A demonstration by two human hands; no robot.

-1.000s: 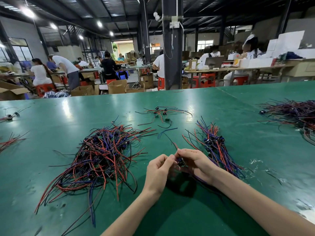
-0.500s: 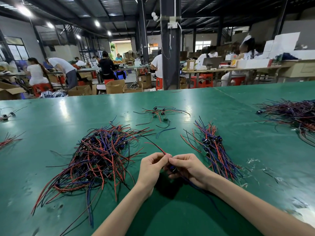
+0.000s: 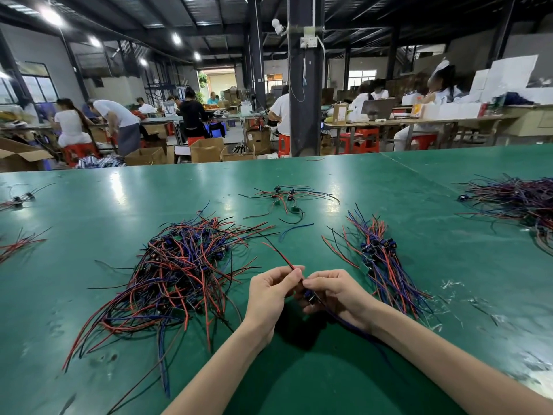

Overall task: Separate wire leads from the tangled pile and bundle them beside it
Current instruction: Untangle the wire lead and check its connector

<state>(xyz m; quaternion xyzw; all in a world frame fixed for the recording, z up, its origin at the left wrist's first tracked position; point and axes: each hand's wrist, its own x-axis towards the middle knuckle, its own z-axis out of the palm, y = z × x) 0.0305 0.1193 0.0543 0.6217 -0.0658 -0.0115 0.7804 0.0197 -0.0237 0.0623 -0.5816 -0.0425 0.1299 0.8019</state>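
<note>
Both hands meet low over the green table (image 3: pixel 389 181), between the two heaps of wire. The left hand (image 3: pixel 269 292) has its thumb and forefinger pressed together on a red lead (image 3: pixel 276 254), which runs up and away from the fingertips toward the tangled pile (image 3: pixel 179 271) on the left. The right hand (image 3: pixel 338 292) is curled round a small dark component (image 3: pixel 309 296) that sits just below where the two sets of fingertips touch; its fingers are closed on it, thumb on top. From under that palm a blue lead (image 3: pixel 347 320) trails back along the wrist toward the near edge. The pile spreads red, blue and black strands in all directions, just beside the left hand. To the right of the hands, near but apart from them, lies the sorted bundle (image 3: pixel 380 259), its wires roughly aligned and its dark components clustered together. A smaller scatter of leads (image 3: pixel 287 196) lies further back on the table.
</note>
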